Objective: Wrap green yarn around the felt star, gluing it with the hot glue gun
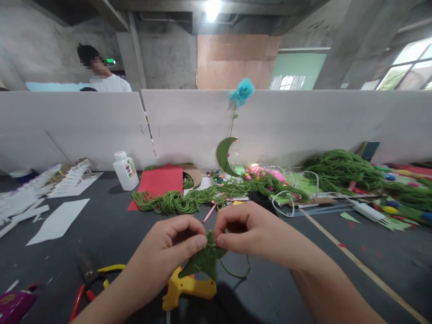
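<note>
A dark green star-shaped piece (204, 262) is held up above the table, one tip between my two hands. My left hand (173, 245) pinches its left side with thumb and forefinger. Close to the same tip, my right hand (248, 227) is closed in a pinch on green yarn; the fingertips partly hide it. A loose strand of green yarn (234, 275) curls down to the right of the piece. Directly below lies a yellow glue gun (193, 288), partly covered by the star piece.
Pliers (83, 299) and a purple object (16, 303) lie at the lower left. Behind are a white bottle (126, 172), red sheet (161, 180), green yarn bundles (175, 202) and a crescent (223, 155) with a blue flower (243, 91). A charger (371, 212) lies right. Beyond the partition stands a person (110, 83).
</note>
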`<state>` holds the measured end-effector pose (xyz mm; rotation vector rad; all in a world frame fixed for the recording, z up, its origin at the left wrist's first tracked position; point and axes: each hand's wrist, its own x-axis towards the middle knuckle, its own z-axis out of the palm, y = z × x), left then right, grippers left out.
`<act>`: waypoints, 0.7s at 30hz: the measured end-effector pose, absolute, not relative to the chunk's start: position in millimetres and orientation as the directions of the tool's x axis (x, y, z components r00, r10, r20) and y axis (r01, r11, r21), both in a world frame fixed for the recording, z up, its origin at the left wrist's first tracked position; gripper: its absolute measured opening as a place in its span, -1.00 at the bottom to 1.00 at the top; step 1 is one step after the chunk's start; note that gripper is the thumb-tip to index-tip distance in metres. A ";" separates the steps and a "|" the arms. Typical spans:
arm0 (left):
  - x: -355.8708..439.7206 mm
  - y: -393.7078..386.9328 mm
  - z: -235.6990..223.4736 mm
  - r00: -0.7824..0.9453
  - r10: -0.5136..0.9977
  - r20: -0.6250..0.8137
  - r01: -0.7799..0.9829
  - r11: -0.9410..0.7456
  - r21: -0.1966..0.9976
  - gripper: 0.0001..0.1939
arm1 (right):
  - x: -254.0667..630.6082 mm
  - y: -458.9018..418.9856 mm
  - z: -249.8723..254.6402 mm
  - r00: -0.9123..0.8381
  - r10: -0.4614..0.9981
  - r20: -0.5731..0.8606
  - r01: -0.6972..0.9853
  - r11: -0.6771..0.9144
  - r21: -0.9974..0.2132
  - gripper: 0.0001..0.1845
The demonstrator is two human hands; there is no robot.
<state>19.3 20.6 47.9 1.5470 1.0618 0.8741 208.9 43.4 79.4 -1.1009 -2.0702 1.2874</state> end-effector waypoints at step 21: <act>15.2 20.1 46.3 0.573 0.811 -0.115 -0.307 0.343 0.888 -0.83 | 188.4 34.1 63.6 -0.638 0.739 0.218 -0.127 0.177 -0.976 -0.82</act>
